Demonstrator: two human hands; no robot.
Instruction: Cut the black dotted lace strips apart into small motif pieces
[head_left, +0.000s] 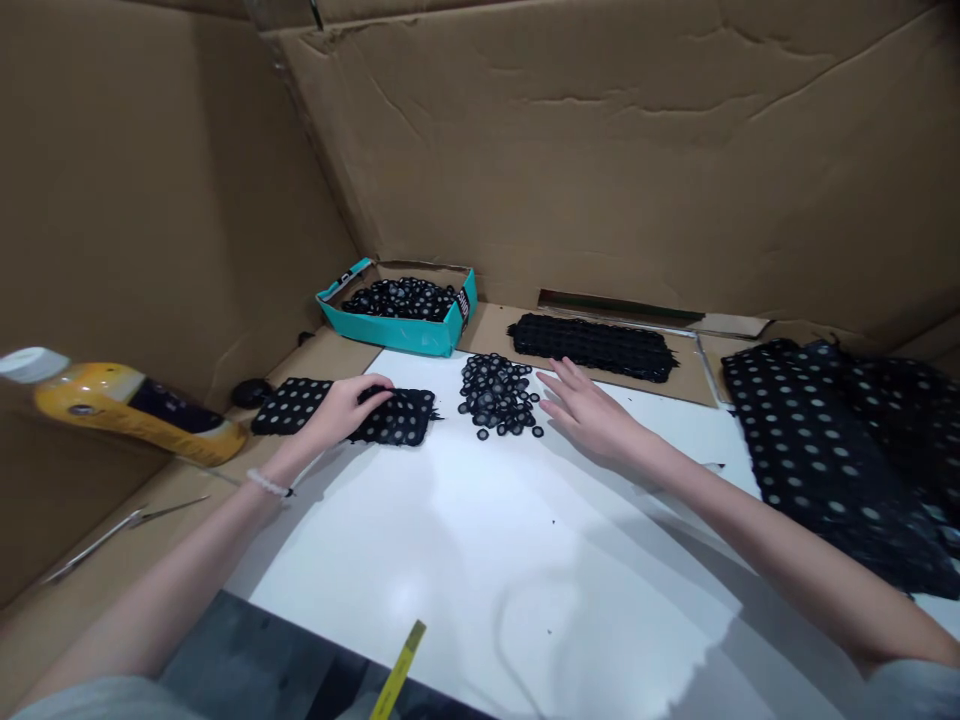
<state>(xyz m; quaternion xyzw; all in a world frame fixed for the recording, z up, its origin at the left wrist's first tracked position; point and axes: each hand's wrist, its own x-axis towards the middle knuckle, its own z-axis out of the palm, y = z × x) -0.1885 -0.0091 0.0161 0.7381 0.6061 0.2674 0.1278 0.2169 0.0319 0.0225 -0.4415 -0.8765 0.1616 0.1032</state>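
Dotted black strip (401, 425), lying crosswise, pinched by left fingers (369, 383); disc pile (496, 392) just left of nearer, spread right fingers (561, 389).

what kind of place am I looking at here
Probably a small handwork station walled in with cardboard: a white work surface, a pile of small black discs, and a teal box holding more of them suggest piecework.
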